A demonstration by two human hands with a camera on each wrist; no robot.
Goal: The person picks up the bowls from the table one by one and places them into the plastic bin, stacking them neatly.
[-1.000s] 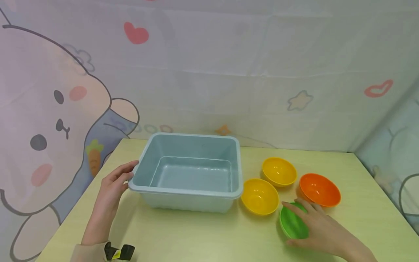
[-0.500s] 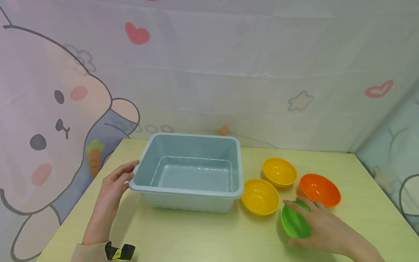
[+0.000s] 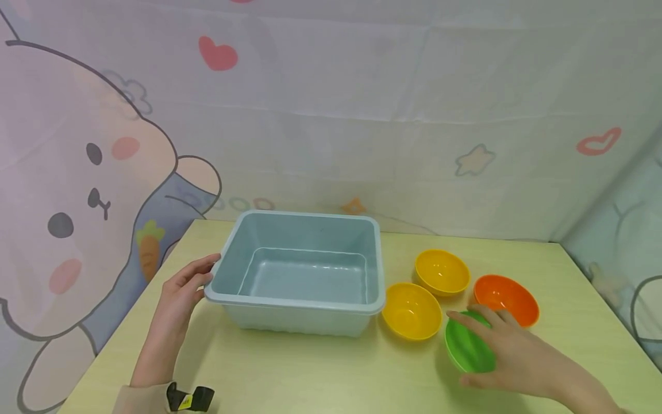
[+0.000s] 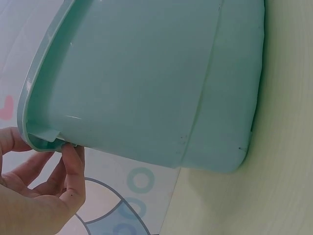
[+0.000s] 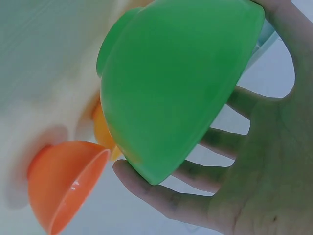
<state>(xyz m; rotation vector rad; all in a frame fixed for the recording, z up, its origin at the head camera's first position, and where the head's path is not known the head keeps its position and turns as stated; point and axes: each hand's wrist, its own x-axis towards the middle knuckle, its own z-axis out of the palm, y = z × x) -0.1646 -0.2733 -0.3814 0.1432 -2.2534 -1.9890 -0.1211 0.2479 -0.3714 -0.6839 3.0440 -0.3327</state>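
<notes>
At the bench's (image 3: 310,376) near right, head view: green bowl (image 3: 468,345), held across its rim by the wide-spread right hand (image 3: 519,353). Left wrist view: left hand (image 4: 46,191) pinched the basin (image 4: 142,93) by its rim, likely steadying it. Right wrist view: fingers (image 5: 161,198) opposed thumb (image 5: 286,17); even pressure probably suited best.

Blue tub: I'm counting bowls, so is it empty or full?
Empty: in the head view, the blue tub shows a bare floor.

A smooth green bowl (image 3: 467,348), mouth up, is held by its rim in the right hand (image 3: 517,359). A pale-blue rectangular basin (image 3: 295,320) stands on the counter (image 3: 310,374), its rim pinched by the left hand (image 3: 180,296).
</notes>
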